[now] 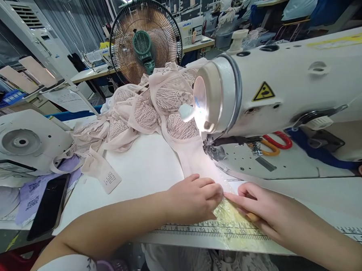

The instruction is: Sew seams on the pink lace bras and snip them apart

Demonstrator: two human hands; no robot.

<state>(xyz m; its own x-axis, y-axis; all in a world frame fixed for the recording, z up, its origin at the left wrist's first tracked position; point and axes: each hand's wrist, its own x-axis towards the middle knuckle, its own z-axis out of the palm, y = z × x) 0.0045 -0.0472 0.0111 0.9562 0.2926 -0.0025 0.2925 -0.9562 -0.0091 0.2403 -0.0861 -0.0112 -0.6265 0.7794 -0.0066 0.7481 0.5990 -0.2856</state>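
Past the white surface [146, 169], the top edge cut off a person [304, 1]. Pale fabric [196, 159] ran from the sewing machine's [281, 81] indistinct needle area [208, 145] beneath the curled left hand [196, 197]; the right hand [257, 206] was half-open at its edge, any pinch by either hidden.

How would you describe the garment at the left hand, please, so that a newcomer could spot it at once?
Find the big white sewing machine on the right, bearing a yellow warning triangle. Beside its lit needle end, a pale pink garment reaches down to the left hand. Unlike the similar lacy pieces heaped behind, its smooth band stretches out to that hand.
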